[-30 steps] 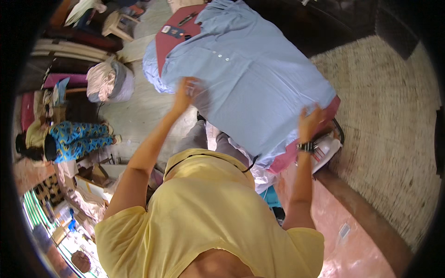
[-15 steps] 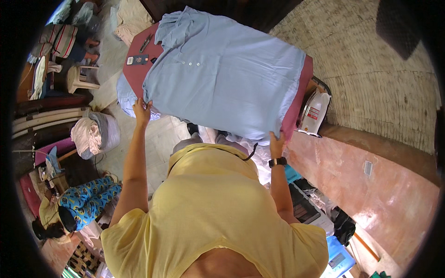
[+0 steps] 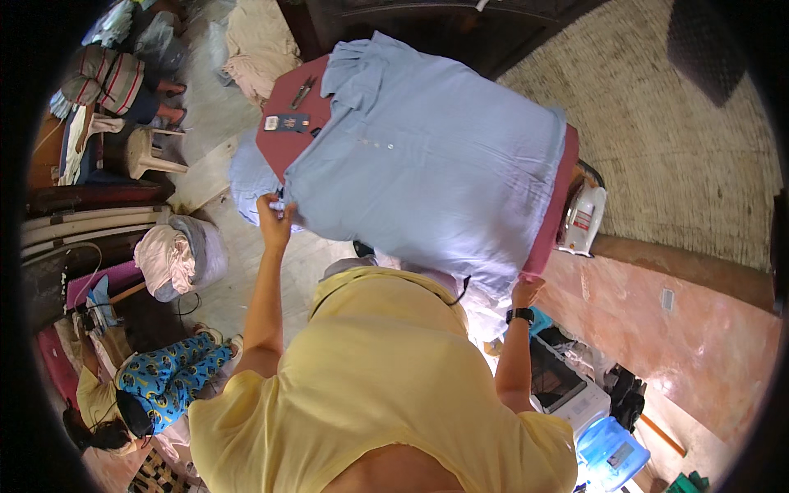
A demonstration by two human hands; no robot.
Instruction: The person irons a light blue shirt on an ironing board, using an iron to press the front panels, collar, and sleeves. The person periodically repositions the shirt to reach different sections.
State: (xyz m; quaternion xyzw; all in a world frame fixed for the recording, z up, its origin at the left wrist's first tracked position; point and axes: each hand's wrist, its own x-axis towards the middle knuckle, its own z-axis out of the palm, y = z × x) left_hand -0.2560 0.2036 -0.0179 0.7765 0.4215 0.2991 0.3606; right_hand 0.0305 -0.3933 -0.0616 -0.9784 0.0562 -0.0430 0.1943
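A light blue buttoned shirt (image 3: 436, 156) lies spread over a dark red ironing board (image 3: 283, 89). By the shirt's near left corner, my left hand (image 3: 275, 220) is closed, with light blue cloth pinched between its fingers. My right hand (image 3: 527, 290) is closed at the board's near right corner, beside the shirt's hem. What its fingers hold, the shirt edge or the board's cover, cannot be made out. A dark tag (image 3: 287, 123) and a small clipper-like tool (image 3: 302, 92) rest on the board's left end.
An iron (image 3: 585, 218) stands at the board's right end. Bundled cloth (image 3: 177, 255) and a plastic stool (image 3: 152, 154) are at left. Another person in patterned blue trousers (image 3: 173, 361) is at lower left. A blue water jug (image 3: 610, 452) stands at lower right.
The board and shirt appear shifted right in view. My left hand has pinched up cloth at the shirt's corner. My right hand has moved outward from the hem to the board's corner.
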